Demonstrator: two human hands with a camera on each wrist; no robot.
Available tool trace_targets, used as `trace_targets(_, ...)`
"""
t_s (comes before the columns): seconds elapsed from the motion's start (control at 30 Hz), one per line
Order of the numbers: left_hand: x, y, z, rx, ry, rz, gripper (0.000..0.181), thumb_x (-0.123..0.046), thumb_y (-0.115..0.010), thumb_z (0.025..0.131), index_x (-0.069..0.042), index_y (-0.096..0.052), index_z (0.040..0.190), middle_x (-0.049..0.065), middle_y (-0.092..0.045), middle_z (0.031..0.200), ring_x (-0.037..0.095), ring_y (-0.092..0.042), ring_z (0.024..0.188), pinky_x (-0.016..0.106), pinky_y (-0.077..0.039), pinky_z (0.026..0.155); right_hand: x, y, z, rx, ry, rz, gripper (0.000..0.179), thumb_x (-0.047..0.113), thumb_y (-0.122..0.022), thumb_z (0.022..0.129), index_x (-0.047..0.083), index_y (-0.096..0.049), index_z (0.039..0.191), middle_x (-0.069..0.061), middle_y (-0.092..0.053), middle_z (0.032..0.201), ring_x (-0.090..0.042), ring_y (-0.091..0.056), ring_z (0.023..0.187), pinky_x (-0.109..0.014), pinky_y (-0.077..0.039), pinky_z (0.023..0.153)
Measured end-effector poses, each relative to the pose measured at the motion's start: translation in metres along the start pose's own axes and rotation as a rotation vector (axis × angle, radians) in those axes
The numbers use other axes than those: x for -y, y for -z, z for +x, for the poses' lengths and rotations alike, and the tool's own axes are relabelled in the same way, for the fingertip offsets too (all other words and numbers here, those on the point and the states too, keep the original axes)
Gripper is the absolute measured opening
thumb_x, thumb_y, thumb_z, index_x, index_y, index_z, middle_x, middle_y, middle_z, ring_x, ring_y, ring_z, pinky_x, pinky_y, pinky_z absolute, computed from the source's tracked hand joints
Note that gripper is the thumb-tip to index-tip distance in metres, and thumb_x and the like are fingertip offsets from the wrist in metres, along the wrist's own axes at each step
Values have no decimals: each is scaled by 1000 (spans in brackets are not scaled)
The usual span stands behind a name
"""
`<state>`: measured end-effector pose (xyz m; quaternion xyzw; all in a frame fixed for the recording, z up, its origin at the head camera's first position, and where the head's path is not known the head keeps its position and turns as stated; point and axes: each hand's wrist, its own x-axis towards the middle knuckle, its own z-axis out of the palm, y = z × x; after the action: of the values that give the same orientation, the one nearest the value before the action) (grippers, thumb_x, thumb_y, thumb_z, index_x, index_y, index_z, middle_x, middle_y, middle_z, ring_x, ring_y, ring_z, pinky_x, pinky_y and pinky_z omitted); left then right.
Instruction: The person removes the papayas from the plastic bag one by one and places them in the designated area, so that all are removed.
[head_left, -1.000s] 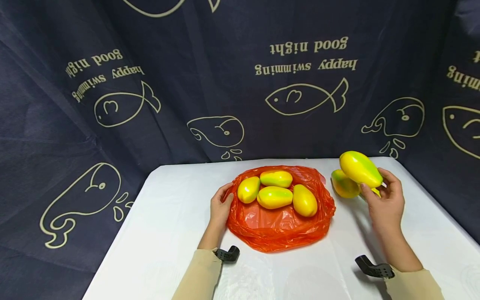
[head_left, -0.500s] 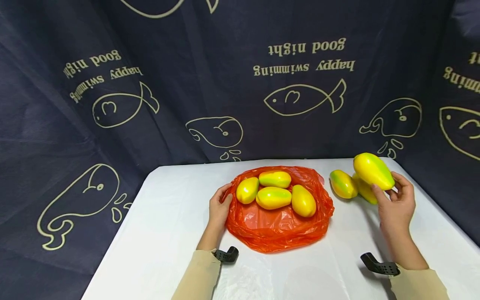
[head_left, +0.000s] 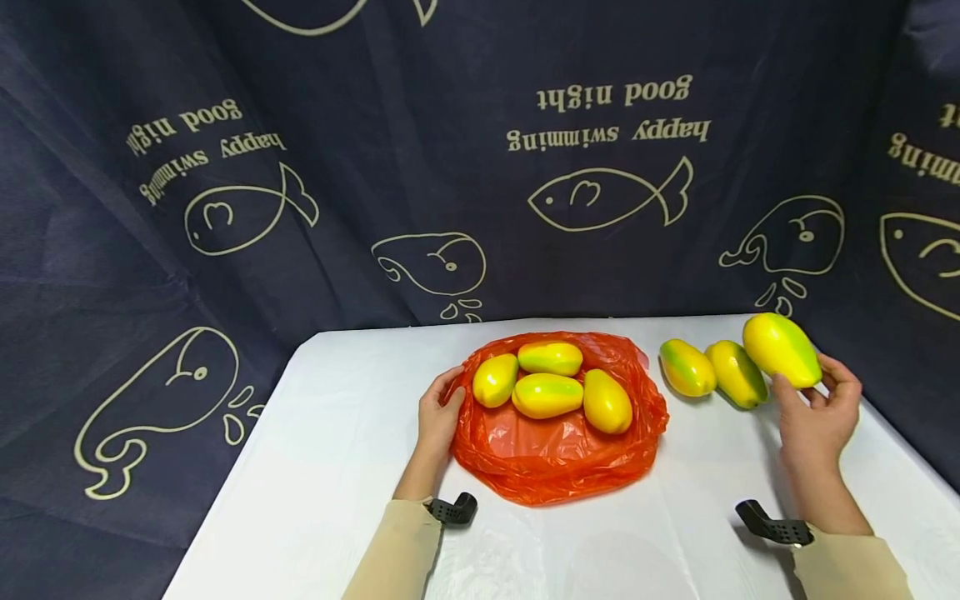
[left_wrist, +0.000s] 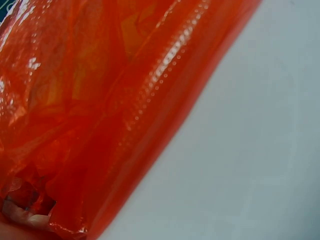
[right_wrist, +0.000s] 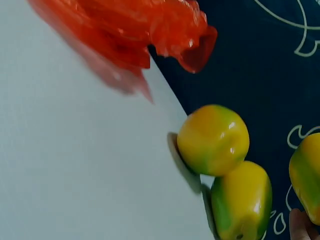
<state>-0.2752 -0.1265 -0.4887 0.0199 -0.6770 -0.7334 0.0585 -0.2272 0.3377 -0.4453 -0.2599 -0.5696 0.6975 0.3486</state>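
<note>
My right hand (head_left: 821, 412) holds a glossy yellow-green papaya (head_left: 782, 350) above the table's right side, thumb on its near side. In the right wrist view, only part of this papaya (right_wrist: 307, 175) and a fingertip show at the right edge. Two more papayas, one farther left (head_left: 687, 367) and one beside it (head_left: 737, 374), lie on the table just left of the hand. My left hand (head_left: 438, 414) grips the left rim of an open red plastic bag (head_left: 551, 487). Inside the bag lie several papayas (head_left: 547, 396). Red film fills much of the left wrist view.
A white-covered table (head_left: 322, 467) lies under everything. Behind it hangs a dark blue curtain (head_left: 420, 142) printed with fish and whales. The bag's crumpled right edge (right_wrist: 195, 45) stands close to the loose papayas.
My right hand has carried its papaya rightward and slightly lower, uncovering the second loose papaya. The left hand keeps its grip on the bag.
</note>
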Motion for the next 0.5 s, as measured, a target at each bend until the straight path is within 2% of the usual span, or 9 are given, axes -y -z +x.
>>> trace_targets(0.23,7,0,2,-15,-25,25,38,-7,-54,100,-13,-60,137,7,-56,146,26,-50,137,33,-50,108,-7,7,8,-24,-32,-63,62,4,-73,87,29,-47,137,17,-43,128,-2,-48,111,-12,-40,106)
trace_targets(0.4,8,0,2,-13,-17,2,38,-6,-55,99,-12,-60,137,8,-56,146,26,-51,137,32,-51,107,-13,10,14,-46,-90,-74,62,6,-73,87,32,-47,137,19,-41,129,-1,-49,102,-13,-40,108)
trace_targets(0.5,8,-1,3,-7,-15,-10,39,-5,-54,99,-10,-59,138,9,-55,147,27,-50,138,32,-51,107,-16,13,17,-56,-124,-75,63,7,-74,87,34,-46,136,20,-40,129,0,-50,93,-9,-42,103)
